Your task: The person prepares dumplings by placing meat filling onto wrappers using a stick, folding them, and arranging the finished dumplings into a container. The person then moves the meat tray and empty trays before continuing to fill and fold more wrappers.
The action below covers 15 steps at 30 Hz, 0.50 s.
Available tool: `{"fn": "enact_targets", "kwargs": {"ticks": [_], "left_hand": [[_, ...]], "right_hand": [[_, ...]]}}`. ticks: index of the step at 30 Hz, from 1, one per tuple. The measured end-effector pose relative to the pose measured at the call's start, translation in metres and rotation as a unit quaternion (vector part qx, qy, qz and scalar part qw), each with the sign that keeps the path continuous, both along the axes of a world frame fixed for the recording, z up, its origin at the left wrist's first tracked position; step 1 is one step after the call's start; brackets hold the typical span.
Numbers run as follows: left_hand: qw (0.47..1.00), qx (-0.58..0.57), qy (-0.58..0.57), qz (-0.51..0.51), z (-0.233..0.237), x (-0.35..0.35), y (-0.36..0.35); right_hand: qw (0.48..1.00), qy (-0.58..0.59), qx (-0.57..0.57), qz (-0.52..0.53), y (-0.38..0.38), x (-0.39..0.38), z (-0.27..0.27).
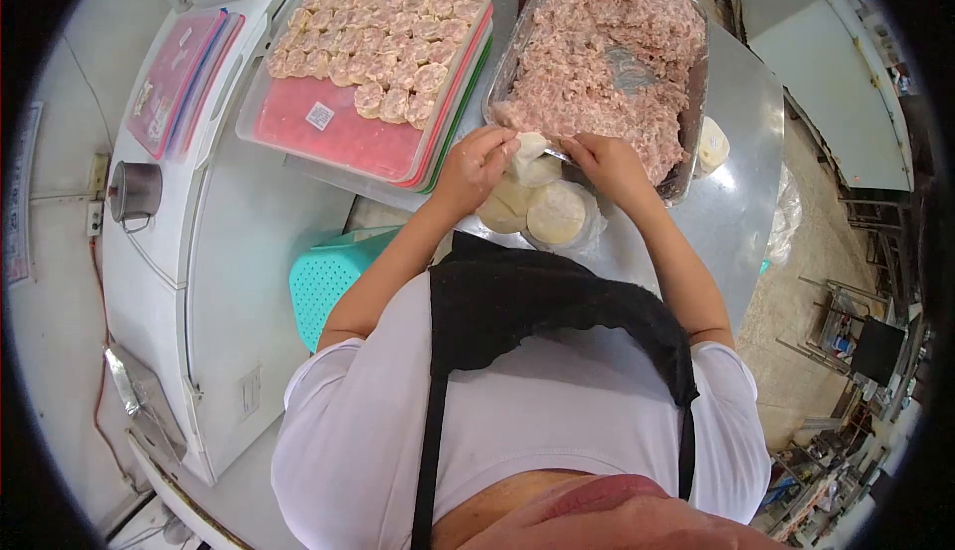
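My left hand (479, 164) pinches a pale round dumpling wrapper (530, 146) by its edge, at the near edge of the meat tray. Close beside it, my right hand (605, 164) is closed around a thin metal tool (559, 154) whose tip points toward the wrapper; its exact kind is hard to see. Raw minced meat (607, 33) fills most of a metal tray (690, 147), with a patch of bare metal showing in the middle. Below my hands lie stacks of round wrappers (556, 214), partly on clear plastic.
Left of the meat, a lidded-type plastic tray (298, 117) holds rows of filled dumplings (383, 28). Another wrapper stack (711, 147) sits right of the metal tray. A turquoise basket (323, 286), a metal cup (135, 192) and stacked lids (174, 83) are at left.
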State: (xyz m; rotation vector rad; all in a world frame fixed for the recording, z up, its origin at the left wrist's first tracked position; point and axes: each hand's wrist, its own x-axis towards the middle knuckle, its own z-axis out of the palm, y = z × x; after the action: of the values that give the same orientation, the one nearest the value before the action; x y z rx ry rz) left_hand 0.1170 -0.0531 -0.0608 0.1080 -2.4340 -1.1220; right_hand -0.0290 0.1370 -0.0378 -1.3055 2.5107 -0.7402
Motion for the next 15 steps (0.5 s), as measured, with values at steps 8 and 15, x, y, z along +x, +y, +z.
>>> {"fn": "enact_targets", "kwargs": {"ticks": [8,15], "left_hand": [[0.809,0.579,-0.055,-0.084,0.043,-0.046,-0.007],[0.399,0.887,0.025,-0.232,0.078,-0.078,0.007]], "right_hand": [[0.938,-0.287,-0.129,-0.147,0.021,-0.026,0.012],[0.847,-0.385,-0.302,-0.209,0.026,-0.016,0.078]]}}
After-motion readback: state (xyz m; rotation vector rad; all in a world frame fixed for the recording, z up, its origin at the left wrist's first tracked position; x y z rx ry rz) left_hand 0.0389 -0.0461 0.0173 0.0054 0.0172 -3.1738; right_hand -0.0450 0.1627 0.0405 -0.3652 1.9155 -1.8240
